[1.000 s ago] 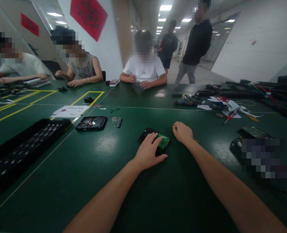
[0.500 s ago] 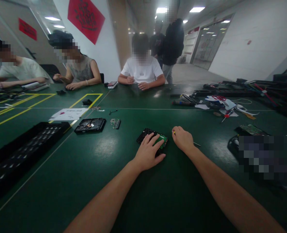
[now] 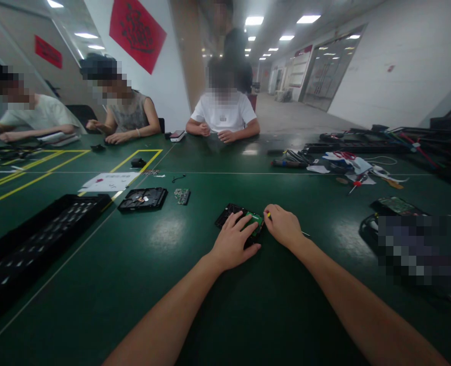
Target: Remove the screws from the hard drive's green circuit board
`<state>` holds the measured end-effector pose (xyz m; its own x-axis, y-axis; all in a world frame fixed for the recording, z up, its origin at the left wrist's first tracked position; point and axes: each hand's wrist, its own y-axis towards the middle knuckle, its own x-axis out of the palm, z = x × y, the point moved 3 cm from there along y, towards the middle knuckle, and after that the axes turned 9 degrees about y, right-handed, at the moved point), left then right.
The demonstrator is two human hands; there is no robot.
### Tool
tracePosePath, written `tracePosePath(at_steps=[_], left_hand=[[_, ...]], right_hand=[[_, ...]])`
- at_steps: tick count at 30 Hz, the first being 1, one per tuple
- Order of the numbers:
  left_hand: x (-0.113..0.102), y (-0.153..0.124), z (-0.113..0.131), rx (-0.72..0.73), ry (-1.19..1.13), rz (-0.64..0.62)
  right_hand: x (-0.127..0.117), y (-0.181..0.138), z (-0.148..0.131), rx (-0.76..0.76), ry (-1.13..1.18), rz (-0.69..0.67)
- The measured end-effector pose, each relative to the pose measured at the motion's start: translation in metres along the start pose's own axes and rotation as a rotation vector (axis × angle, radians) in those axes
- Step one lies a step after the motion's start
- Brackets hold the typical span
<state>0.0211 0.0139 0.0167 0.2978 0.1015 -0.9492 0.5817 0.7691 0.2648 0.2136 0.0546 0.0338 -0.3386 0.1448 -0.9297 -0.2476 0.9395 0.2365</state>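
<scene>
On the green table (image 3: 118,274), a black unit (image 3: 228,211) carrying a green circuit board (image 3: 256,217) lies well in from the far edge, roughly midway between the left and right sides of the view; the table's near edge is out of sight. The left hand (image 3: 230,244) rests over the unit with fingers spread and thumb by its near corner, pressing from above rather than wrapped around it. The right hand (image 3: 284,226) is closed around a thin tool (image 3: 305,234) whose yellow end (image 3: 269,215) shows at the fingertips and whose shaft pokes out behind the wrist. Those fingertips are at the unit's right edge, though whether they touch it cannot be told. The likeliest trouble is a slip: the top hold looks light and the tabletop smooth, so a sideways push could swivel the unit. If the tool were pressed hard so close to the board, it might skid and scratch the components or catch the left fingers. Leftward, toward the far edge, a small circuit board (image 3: 182,196) and an open black casing (image 3: 143,199) lie well apart from the hands, so a knock seems unlikely.
</scene>
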Motion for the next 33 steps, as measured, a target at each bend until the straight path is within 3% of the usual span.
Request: tracePosePath(at_steps=[7,13,33], left_hand=[[0.003,0.001,-0.001,-0.007,0.004,0.011],[0.002,0.0,-0.001,-0.01,-0.011,0.019],[0.002,0.0,-0.002,-0.021,-0.003,0.019]], right_hand=[[0.003,-0.005,-0.011,-0.039,0.107,0.004],[0.009,-0.005,-0.009,-0.03,0.097,0.08],[0.011,-0.003,-0.003,-0.012,0.087,0.121]])
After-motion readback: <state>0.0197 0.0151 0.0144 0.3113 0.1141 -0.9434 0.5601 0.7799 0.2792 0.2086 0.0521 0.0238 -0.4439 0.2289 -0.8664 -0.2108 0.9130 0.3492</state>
